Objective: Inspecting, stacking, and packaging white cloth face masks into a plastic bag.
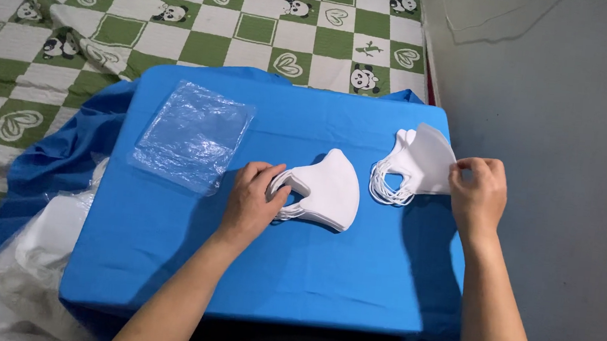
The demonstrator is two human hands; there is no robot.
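Observation:
My left hand (255, 197) rests on the ear-loop end of a stack of white folded face masks (328, 188) lying in the middle of a blue cloth-covered table (287, 265). My right hand (476, 193) pinches the right edge of a second stack of white masks (419, 163) at the table's far right, lifting its top mask slightly. The white ear loops of that stack hang at its lower left. A small gap of blue cloth separates the two stacks.
A pile of clear plastic bags (194, 134) lies on the table's far left part. A green and white checkered panda-print sheet (185, 11) covers the bed behind. White bagged material (35, 263) sits at lower left. A grey floor (566, 144) runs along the right.

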